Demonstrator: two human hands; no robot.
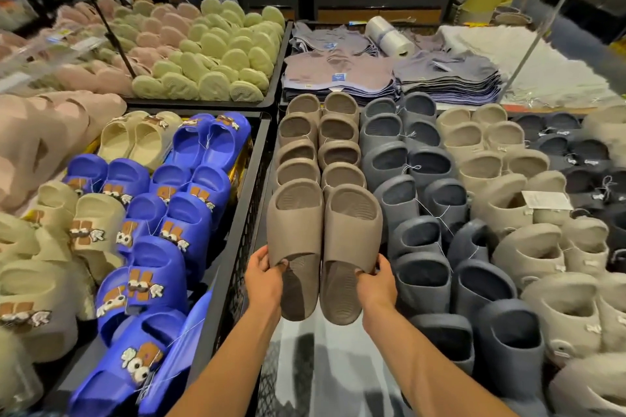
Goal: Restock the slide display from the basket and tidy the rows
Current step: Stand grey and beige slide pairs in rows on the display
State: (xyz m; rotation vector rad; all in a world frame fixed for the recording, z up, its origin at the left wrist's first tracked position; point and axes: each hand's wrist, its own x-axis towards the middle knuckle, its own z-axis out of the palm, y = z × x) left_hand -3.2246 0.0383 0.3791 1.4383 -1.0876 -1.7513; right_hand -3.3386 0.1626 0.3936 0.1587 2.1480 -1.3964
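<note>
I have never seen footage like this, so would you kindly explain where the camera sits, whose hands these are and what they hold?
There is no machine here: a person wears one wide-angle camera on the head, looking forward and down at their own bare hands. The left hand grips one brown slide by its strap, and the right hand grips its partner slide, side by side at the near end of the brown row. Beside that row stand dark grey slides and beige slides. The bin on the left holds blue slides with cartoon charms. Folded clothes lie behind.
</note>
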